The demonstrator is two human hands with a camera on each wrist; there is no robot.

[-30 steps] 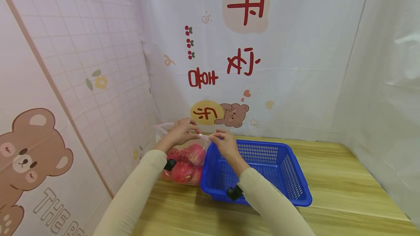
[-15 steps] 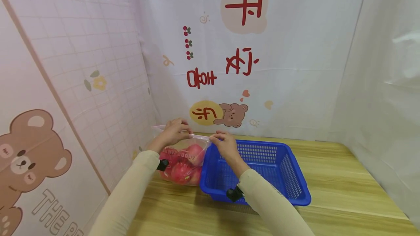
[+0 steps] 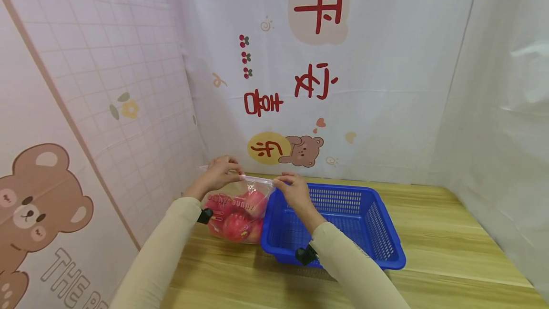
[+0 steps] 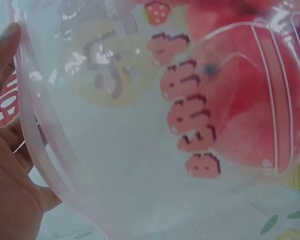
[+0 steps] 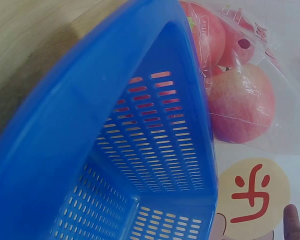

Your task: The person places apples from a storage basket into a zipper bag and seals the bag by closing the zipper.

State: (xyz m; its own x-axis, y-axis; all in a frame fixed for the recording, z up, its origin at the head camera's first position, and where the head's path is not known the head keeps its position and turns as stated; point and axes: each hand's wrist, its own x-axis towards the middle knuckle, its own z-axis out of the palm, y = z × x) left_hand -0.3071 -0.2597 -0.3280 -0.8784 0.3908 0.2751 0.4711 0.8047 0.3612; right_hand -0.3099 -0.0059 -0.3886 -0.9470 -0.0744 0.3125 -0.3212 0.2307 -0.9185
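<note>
We see the left hand [image 3: 216, 171] and the right hand [image 3: 293, 190] each pinching an end of the top strip of a clear zip bag [image 3: 235, 206] holding red apples [image 3: 240, 225]. The bag stands on the wooden table [image 3: 450, 232] near its back left corner, touching the left side of a blue plastic basket [image 3: 381, 232]. A bear-printed backdrop [image 3: 386, 85] hangs behind.
</note>
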